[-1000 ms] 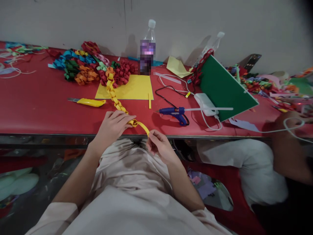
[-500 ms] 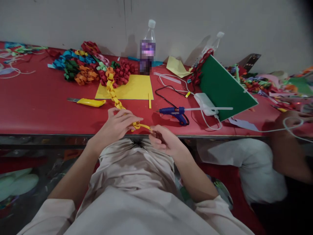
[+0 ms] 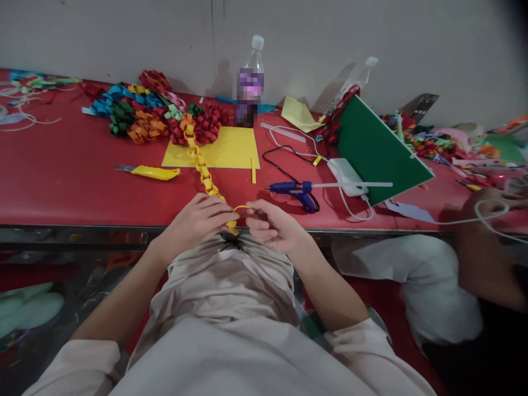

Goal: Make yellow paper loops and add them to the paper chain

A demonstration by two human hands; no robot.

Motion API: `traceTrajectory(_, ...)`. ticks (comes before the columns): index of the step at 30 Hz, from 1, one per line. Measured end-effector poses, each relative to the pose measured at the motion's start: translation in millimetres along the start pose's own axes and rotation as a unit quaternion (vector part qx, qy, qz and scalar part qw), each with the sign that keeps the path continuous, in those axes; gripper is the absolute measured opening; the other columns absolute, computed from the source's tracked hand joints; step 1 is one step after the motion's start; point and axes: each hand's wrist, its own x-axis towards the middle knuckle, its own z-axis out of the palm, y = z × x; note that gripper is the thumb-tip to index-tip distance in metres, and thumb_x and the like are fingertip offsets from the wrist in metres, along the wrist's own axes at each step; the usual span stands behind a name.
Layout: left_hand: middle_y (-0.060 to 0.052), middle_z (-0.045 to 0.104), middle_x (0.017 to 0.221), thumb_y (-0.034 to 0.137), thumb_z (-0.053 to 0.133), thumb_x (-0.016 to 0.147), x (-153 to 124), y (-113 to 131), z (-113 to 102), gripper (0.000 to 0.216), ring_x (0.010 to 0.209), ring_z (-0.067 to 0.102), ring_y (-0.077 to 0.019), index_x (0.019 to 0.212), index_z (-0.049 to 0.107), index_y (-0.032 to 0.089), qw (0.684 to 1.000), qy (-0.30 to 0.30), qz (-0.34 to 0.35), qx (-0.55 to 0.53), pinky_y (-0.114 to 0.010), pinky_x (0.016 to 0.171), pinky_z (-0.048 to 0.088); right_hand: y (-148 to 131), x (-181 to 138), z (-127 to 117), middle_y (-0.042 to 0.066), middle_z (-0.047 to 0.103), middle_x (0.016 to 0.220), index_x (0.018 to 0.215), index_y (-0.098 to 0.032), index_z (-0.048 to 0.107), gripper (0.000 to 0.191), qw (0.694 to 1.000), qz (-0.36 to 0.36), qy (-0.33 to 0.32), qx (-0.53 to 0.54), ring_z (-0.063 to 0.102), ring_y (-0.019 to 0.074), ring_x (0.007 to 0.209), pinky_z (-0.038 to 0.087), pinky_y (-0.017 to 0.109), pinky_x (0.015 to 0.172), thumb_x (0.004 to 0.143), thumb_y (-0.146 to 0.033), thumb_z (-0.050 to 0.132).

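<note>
A yellow paper chain [image 3: 201, 166] runs from the heap of coloured paper chains [image 3: 149, 130] down to the table's front edge. My left hand [image 3: 201, 221] is closed on the chain's near end, its fingers covering some links. Between finger and thumb, my right hand [image 3: 270, 224] pinches the tip of a yellow paper strip [image 3: 241, 207], which curves up from the chain's end. Beyond my right hand lies a blue glue gun [image 3: 293, 190] with a clear glue stick in its back. A loose yellow strip [image 3: 253, 171] rests by the yellow sheet [image 3: 231, 147].
A yellow utility knife [image 3: 154, 172] lies at left, blade out. Bottles [image 3: 256, 60] stand by the wall. A green board [image 3: 379, 151] leans at right beside a white power strip [image 3: 347, 176] and cords. At far right is another person's hand [image 3: 493, 201].
My right hand has moved left, toward my left hand, bending the strip into an arc. Both hands are slightly nearer my body, and more of the yellow chain shows.
</note>
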Motion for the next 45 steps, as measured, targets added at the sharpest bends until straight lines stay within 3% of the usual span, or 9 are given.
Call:
traceTrajectory(4,-0.005,0.076,0.101,0.026,0.062,0.099,4,2,5,0.015,0.103,0.067,-0.0223,0.109,0.071,0.022,0.996,0.076,-0.037,0.002,-0.039,0.092,0.041,19,7,-3,-0.010,0.044,0.048,0.075,-0.022,0.046,0.046,0.966,-0.174,0.110,-0.159,0.030,0.0047,0.036,0.019,0.017,0.036,0.092,-0.062,0.060)
traceTrajectory(7,-0.004,0.077,0.097,0.030,0.065,0.098,8,5,11,0.017,0.096,0.068,-0.0212,0.112,0.071,0.023,0.986,0.133,-0.099,0.000,-0.039,0.089,0.041,38,10,-6,-0.004,0.061,0.070,0.090,-0.023,0.054,0.037,0.860,-0.356,0.206,-0.303,0.053,0.0091,0.056,0.041,0.020,0.051,0.089,-0.057,0.067)
traceTrajectory(12,-0.006,0.077,0.111,0.029,0.063,0.098,10,11,18,0.020,0.102,0.068,-0.0225,0.116,0.071,0.023,0.974,0.175,-0.145,0.002,-0.039,0.091,0.043,54,19,-1,0.003,0.068,0.095,0.098,-0.022,0.067,0.016,0.742,-0.458,0.242,-0.426,0.062,0.0143,0.080,0.050,0.027,0.072,0.089,-0.034,0.073)
traceTrajectory(15,-0.007,0.077,0.114,0.029,0.059,0.101,10,13,21,0.026,0.104,0.069,-0.0217,0.124,0.069,0.024,0.969,0.185,-0.163,-0.018,-0.038,0.091,0.044,51,24,1,0.003,0.066,0.090,0.085,-0.022,0.068,0.011,0.759,-0.502,0.223,-0.350,0.062,0.0160,0.085,0.050,0.029,0.075,0.090,-0.031,0.071)
traceTrajectory(20,-0.008,0.079,0.109,0.046,0.059,0.100,8,15,23,0.050,0.103,0.070,-0.0230,0.144,0.057,0.023,0.940,0.207,-0.255,-0.094,-0.038,0.095,0.045,45,28,-5,0.001,0.063,0.084,0.083,-0.021,0.066,0.028,0.869,-0.413,0.124,-0.244,0.055,0.0120,0.069,0.044,0.025,0.061,0.085,-0.047,0.076)
traceTrajectory(24,-0.010,0.078,0.111,0.051,0.064,0.096,10,21,24,0.056,0.109,0.071,-0.0247,0.143,0.058,0.023,0.901,0.232,-0.295,-0.217,-0.041,0.102,0.047,41,30,-1,-0.004,0.059,0.073,0.091,-0.023,0.062,0.033,0.896,-0.370,0.170,-0.177,0.048,0.0084,0.056,0.039,0.022,0.052,0.077,-0.044,0.083)
traceTrajectory(31,-0.011,0.077,0.115,0.049,0.073,0.089,21,30,32,0.050,0.103,0.073,-0.0217,0.129,0.067,0.019,0.838,0.303,-0.352,-0.286,-0.033,0.093,0.057,43,34,23,0.003,0.071,0.092,0.095,-0.022,0.066,0.017,0.781,-0.465,0.323,-0.263,0.065,0.0144,0.081,0.056,0.027,0.075,0.086,-0.036,0.071)
traceTrajectory(38,-0.010,0.075,0.115,0.041,0.055,0.102,23,29,23,0.039,0.100,0.071,-0.0175,0.130,0.070,0.018,0.879,0.272,-0.308,-0.241,-0.027,0.088,0.056,50,38,18,0.007,0.075,0.102,0.103,-0.024,0.076,0.016,0.612,-0.566,0.347,-0.430,0.070,0.0161,0.093,0.057,0.030,0.087,0.097,-0.026,0.060)
traceTrajectory(45,-0.009,0.076,0.103,0.030,0.063,0.098,27,29,21,0.027,0.091,0.071,-0.0154,0.118,0.078,0.019,0.880,0.304,-0.308,-0.196,-0.024,0.082,0.056,52,46,16,0.007,0.075,0.099,0.103,-0.022,0.071,0.013,0.551,-0.588,0.368,-0.464,0.069,0.0160,0.088,0.057,0.029,0.081,0.097,-0.022,0.060)
